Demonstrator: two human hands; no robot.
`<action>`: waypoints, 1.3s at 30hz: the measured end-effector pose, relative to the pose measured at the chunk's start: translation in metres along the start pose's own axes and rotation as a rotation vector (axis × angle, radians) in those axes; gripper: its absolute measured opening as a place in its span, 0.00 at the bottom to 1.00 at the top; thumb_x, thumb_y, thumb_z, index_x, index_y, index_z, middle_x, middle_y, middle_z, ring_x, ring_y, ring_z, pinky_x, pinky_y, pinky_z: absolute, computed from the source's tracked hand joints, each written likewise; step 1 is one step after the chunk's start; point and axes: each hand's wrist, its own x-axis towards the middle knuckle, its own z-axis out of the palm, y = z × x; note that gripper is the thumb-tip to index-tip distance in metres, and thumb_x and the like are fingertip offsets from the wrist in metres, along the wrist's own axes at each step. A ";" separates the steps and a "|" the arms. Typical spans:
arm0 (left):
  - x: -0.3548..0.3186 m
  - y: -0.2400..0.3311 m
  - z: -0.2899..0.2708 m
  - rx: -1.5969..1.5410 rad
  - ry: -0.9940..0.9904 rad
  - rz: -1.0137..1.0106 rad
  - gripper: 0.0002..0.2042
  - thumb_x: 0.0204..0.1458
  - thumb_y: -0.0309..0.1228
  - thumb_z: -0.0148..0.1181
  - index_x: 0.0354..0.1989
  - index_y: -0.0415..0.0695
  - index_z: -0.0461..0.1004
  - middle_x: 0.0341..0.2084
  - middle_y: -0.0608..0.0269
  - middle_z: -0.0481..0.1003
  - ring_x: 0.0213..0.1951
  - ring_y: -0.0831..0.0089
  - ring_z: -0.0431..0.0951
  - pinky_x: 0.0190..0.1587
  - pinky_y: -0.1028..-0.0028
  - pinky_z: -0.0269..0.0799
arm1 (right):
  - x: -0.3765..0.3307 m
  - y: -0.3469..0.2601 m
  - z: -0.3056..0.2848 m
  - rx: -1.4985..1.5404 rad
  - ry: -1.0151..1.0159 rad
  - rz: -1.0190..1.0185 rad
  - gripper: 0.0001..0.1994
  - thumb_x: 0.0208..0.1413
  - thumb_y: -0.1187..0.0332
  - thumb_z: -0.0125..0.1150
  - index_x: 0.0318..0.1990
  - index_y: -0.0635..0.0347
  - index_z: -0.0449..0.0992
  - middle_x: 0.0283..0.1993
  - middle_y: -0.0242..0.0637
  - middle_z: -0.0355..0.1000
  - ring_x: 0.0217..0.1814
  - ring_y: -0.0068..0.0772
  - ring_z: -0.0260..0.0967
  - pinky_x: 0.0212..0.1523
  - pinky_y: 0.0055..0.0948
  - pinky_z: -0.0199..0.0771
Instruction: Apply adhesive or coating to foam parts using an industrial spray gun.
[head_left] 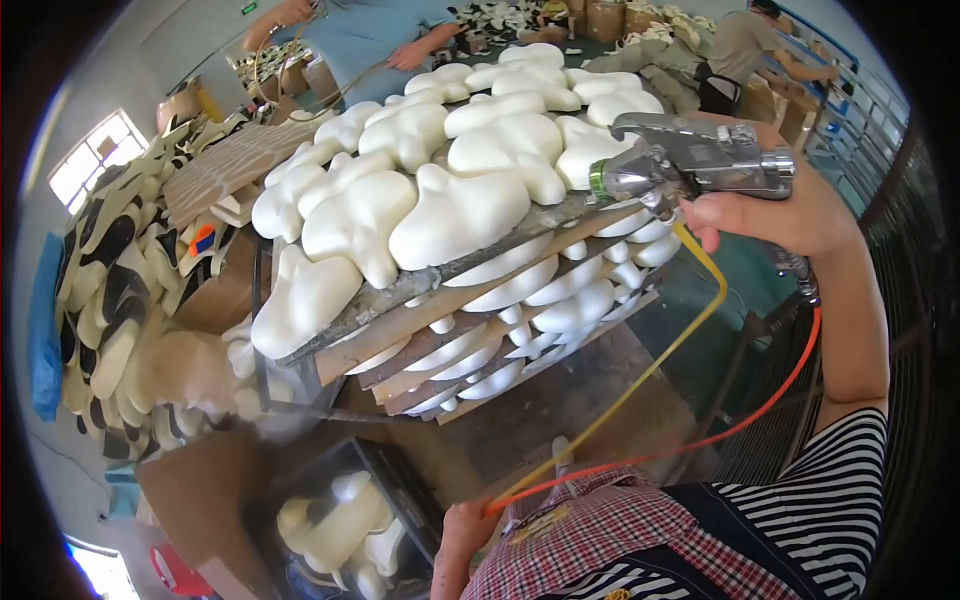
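Note:
My right hand (pixel 785 215) is wrapped round a metal spray gun (pixel 715 160), whose nozzle points left over the far right of a stack. A yellow hose (pixel 650 368) and an orange hose (pixel 775 395) run from the gun down to my left hand (pixel 465 525), which is closed round both near my apron. White, smooth, rounded foam pieces (pixel 460 215) cover the top board (pixel 430 278) of the stack, close together. More boards with similar pieces lie underneath. No spray can be made out at the nozzle.
A black-rimmed bin (pixel 385 480) with foam pieces stands lower left. A large pile of black and cream pieces (pixel 110 300) fills the left side. One person in blue (pixel 370 45) stands behind the stack; another (pixel 740 50) works at far right beside metal racks (pixel 865 110).

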 end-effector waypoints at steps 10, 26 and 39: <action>0.007 0.010 0.007 -0.014 -0.015 0.113 0.12 0.46 0.40 0.60 0.29 0.42 0.78 0.20 0.47 0.73 0.27 0.51 0.76 0.30 0.62 0.70 | -0.010 -0.002 -0.012 -0.101 0.020 -0.029 0.10 0.51 0.64 0.63 0.31 0.62 0.75 0.21 0.31 0.71 0.24 0.19 0.69 0.28 0.20 0.68; 0.031 0.036 0.016 0.056 -0.146 0.132 0.13 0.47 0.43 0.57 0.29 0.46 0.77 0.24 0.48 0.75 0.31 0.50 0.75 0.35 0.58 0.70 | -0.033 -0.006 -0.039 -0.132 0.003 -0.026 0.11 0.51 0.64 0.62 0.34 0.63 0.74 0.19 0.30 0.70 0.22 0.18 0.69 0.25 0.18 0.68; 0.096 0.111 0.045 0.003 -0.099 0.091 0.15 0.48 0.44 0.57 0.27 0.44 0.76 0.23 0.49 0.74 0.31 0.50 0.75 0.34 0.59 0.70 | -0.001 0.061 -0.139 -0.144 -0.048 0.014 0.12 0.49 0.63 0.64 0.35 0.61 0.74 0.22 0.30 0.72 0.26 0.18 0.69 0.29 0.19 0.68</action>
